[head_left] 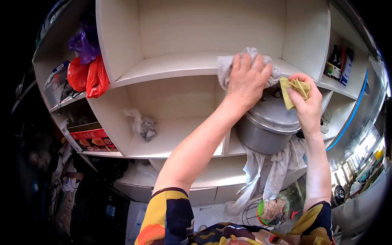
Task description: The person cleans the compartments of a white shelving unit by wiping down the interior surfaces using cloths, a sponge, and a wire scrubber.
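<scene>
My left hand presses a crumpled grey-white cloth onto the front part of an upper white shelf, its fingers bent over the fabric. Folded yellow cloth is pinched between the thumb and fingers of my right hand, held in front of the shelf's right end. Just below both hands, a grey metal pressure cooker with its lid on stands in the lower compartment. My hands and the cloths hide part of its lid.
Pale cloths hang below the cooker. Red plastic bags and a purple bag hang at left, above a red box. A clear bag lies in the lower compartment. Bottles stand at right; a green-rimmed bin sits below.
</scene>
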`<action>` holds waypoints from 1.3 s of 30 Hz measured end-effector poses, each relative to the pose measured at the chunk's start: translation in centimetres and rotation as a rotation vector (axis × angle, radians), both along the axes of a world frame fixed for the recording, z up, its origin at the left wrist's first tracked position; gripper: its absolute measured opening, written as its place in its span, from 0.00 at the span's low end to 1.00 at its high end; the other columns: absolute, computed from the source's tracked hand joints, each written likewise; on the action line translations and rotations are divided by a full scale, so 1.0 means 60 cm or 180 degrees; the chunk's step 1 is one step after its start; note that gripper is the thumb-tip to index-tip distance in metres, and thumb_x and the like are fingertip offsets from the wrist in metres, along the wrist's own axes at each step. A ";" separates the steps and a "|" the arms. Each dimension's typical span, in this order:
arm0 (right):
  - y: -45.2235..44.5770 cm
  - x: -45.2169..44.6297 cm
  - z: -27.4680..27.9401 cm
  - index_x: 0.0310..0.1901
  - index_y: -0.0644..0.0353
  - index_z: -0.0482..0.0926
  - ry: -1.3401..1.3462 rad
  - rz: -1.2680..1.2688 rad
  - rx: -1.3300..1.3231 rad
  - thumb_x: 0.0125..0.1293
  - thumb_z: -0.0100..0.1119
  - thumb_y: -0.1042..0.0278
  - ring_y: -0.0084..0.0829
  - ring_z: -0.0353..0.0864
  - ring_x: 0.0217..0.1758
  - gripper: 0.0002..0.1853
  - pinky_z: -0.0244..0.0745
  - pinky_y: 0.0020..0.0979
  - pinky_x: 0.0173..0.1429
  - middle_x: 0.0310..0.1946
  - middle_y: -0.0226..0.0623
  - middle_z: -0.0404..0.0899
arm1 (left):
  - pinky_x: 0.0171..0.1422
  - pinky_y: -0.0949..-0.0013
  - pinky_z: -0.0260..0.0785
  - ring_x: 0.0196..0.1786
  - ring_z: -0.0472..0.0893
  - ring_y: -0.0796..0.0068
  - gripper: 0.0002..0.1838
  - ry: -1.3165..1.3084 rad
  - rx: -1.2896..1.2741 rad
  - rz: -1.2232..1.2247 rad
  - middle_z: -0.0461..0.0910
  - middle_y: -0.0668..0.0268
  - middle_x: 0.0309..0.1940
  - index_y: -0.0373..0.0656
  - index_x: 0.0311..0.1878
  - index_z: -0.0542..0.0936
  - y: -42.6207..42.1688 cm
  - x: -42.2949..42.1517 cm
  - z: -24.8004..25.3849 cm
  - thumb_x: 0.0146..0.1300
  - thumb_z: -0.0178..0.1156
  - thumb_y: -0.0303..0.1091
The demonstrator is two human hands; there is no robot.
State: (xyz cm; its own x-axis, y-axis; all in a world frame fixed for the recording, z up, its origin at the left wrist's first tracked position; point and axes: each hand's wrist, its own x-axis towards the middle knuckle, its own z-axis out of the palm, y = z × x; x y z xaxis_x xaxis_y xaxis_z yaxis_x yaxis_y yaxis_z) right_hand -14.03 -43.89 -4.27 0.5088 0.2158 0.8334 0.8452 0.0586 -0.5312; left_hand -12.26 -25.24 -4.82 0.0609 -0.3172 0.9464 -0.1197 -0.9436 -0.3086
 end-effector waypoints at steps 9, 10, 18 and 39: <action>-0.158 -0.003 -0.082 0.45 0.63 0.76 0.0206 -0.1104 0.0208 0.59 0.55 0.82 0.17 0.75 0.42 0.11 0.70 0.21 0.47 0.39 0.28 0.77 | 0.58 0.53 0.64 0.54 0.73 0.52 0.20 -0.0622 -0.0268 0.1590 0.77 0.61 0.52 0.47 0.54 0.77 0.332 -0.211 -0.021 0.59 0.60 0.43; -0.182 0.001 -0.099 0.45 0.63 0.76 0.0351 -0.1247 0.0326 0.59 0.55 0.82 0.18 0.75 0.43 0.12 0.70 0.21 0.48 0.39 0.29 0.78 | 0.56 0.54 0.65 0.53 0.74 0.52 0.21 -0.0541 -0.0432 0.1588 0.77 0.60 0.51 0.45 0.53 0.77 0.368 -0.234 -0.016 0.60 0.60 0.44; -0.253 -0.002 -0.189 0.44 0.64 0.77 0.0733 -0.1337 0.0562 0.58 0.56 0.80 0.17 0.76 0.41 0.11 0.71 0.21 0.46 0.38 0.28 0.78 | 0.48 0.57 0.67 0.45 0.75 0.55 0.20 0.0071 -0.0725 0.1581 0.78 0.61 0.46 0.43 0.49 0.78 0.237 -0.165 0.014 0.60 0.60 0.47; -0.608 -0.105 -0.381 0.40 0.64 0.76 0.1660 -0.2599 0.0836 0.56 0.52 0.81 0.16 0.72 0.35 0.10 0.68 0.21 0.39 0.32 0.26 0.74 | 0.63 0.53 0.59 0.59 0.68 0.54 0.23 -0.0091 0.0549 -0.0096 0.71 0.66 0.57 0.52 0.50 0.78 -0.315 0.210 -0.018 0.47 0.59 0.23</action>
